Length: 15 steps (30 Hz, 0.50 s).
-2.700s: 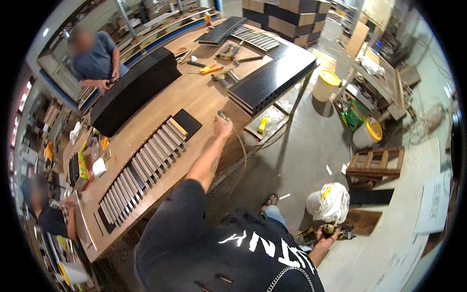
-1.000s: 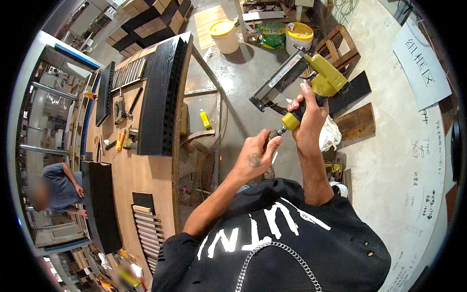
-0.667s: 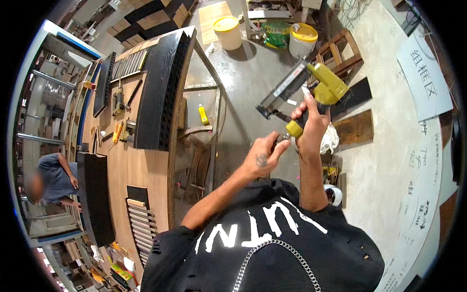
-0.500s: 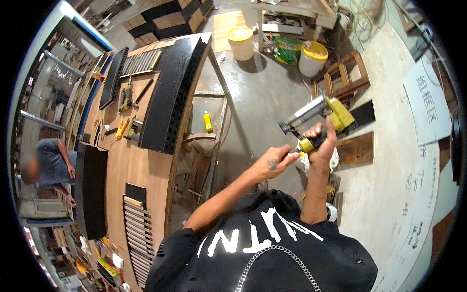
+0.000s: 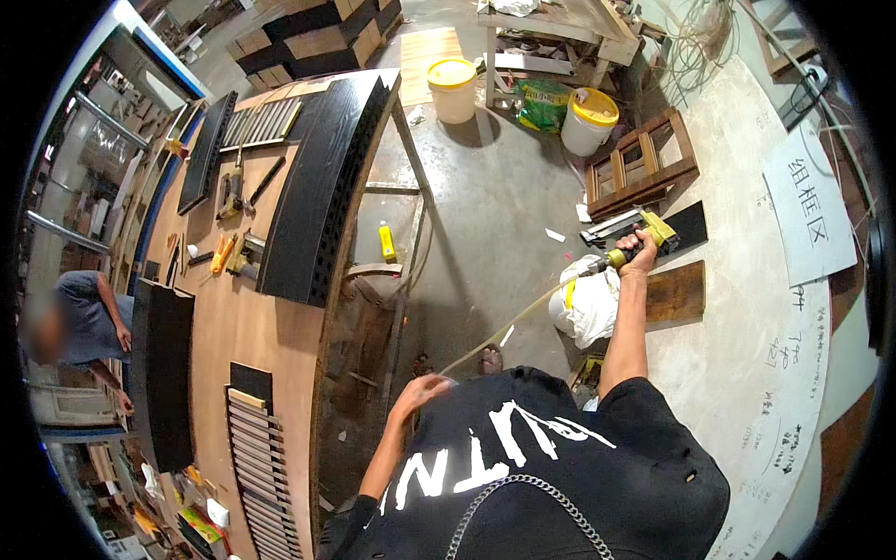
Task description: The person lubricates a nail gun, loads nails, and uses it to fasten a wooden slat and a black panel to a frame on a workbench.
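Note:
My right hand (image 5: 637,254) grips a yellow nail gun (image 5: 659,230) with a grey magazine, held out over a bucket with white cloth (image 5: 592,303) on it. A pale air hose (image 5: 523,322) runs from the brass-coloured fitting at the gun's handle down towards my body. My left hand (image 5: 425,392) is low in front of my chest, its fingers closed where the hose meets them; the hand is slightly blurred. Beyond the hand the hose is hidden.
A workbench (image 5: 266,327) on the left carries black panels (image 5: 322,187), slats and tools; a person (image 5: 89,317) stands across it. Lidded buckets (image 5: 453,89), a wooden frame (image 5: 644,163) and boards (image 5: 677,294) stand ahead and right, beside a pale wall. A yellow bottle (image 5: 387,241) lies ahead.
My left hand has moved from the nail gun's fitting back towards my body, and the hose now shows stretched between. My right hand has carried the gun slightly right and away from me.

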Each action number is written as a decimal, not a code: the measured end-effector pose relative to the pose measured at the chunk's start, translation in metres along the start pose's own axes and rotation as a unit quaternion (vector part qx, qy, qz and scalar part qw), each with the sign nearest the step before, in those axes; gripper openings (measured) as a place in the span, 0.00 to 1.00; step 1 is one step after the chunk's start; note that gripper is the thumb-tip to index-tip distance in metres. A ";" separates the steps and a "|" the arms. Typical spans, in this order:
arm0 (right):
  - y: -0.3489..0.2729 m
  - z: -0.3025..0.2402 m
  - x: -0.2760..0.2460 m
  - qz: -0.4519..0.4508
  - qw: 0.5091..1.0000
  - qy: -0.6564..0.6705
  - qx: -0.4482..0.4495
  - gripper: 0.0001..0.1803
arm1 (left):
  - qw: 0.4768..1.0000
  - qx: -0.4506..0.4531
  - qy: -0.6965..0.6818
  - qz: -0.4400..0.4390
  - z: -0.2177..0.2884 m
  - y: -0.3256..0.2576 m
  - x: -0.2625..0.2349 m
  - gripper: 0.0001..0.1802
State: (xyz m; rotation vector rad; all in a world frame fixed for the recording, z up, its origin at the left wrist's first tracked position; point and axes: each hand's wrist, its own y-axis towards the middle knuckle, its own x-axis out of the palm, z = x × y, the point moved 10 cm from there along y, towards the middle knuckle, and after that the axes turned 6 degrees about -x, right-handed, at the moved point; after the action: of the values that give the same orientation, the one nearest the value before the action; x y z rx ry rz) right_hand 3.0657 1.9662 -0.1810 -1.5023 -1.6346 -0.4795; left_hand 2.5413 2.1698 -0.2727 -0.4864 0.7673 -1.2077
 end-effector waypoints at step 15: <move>0.031 -0.007 0.000 -0.037 0.998 -0.025 0.044 0.06 | 0.886 -0.185 -0.354 0.234 -0.167 -0.056 0.011 0.23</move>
State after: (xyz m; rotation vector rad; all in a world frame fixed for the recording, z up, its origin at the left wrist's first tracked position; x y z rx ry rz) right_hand 3.0974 1.9676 -0.1854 -1.4026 -1.7336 -0.4063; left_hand 2.3818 2.1519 -0.3462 -0.9317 0.4283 -0.3634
